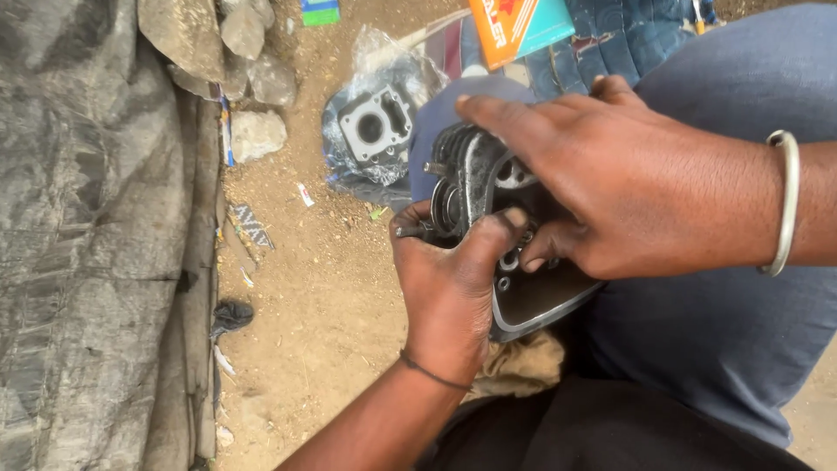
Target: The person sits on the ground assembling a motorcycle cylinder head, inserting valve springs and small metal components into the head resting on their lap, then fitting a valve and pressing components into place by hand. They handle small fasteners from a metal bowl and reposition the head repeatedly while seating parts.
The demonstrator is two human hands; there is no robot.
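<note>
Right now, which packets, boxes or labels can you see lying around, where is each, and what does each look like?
Cardboard box: top edge, right of centre; flat rectangle, orange face with white stripes beside a teal panel.
Clear plastic bag: on the dirt at upper centre; crumpled, holding a grey metal engine cylinder.
Small packet: top edge, left of the box; green and blue, cut off.
Wrapper scrap: on the dirt; small, white.

You're working in soft, even daylight with faint shadows and no harsh glare. The dirt ground (331,288) looks sharp (frame edges slightly softer), and your hands show slight blur.
</note>
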